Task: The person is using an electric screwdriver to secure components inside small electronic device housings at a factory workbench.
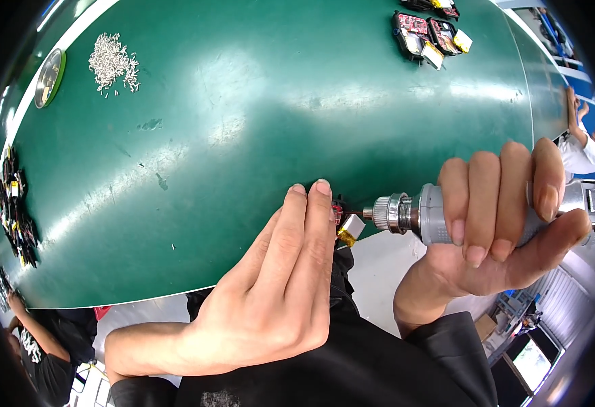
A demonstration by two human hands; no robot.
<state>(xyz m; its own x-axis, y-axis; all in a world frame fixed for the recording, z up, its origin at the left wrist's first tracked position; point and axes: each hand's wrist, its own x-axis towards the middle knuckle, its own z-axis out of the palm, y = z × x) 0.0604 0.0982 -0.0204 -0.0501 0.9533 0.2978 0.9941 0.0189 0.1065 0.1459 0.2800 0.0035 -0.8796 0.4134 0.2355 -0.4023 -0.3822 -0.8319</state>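
My right hand (484, 210) is wrapped round a grey electric screwdriver (406, 214), held sideways with its bit pointing left. The bit's tip meets or nearly meets a small device with a red circuit board (338, 212) near the front edge of the table. My left hand (270, 292) holds this device from the left, its long fingers straight and close together over it; the thumb is hidden. Beside the board hangs a silver battery pouch with yellow tape (352, 230). Most of the device lies out of sight under my fingers.
The green table (229, 176) carries a pile of small white screw-like pieces (113, 62) and a round green-rimmed dish (50, 78) at far left. Black devices with wires (14, 203) line the left edge. Opened cases with red boards (428, 35) lie far right. Other people sit at both sides.
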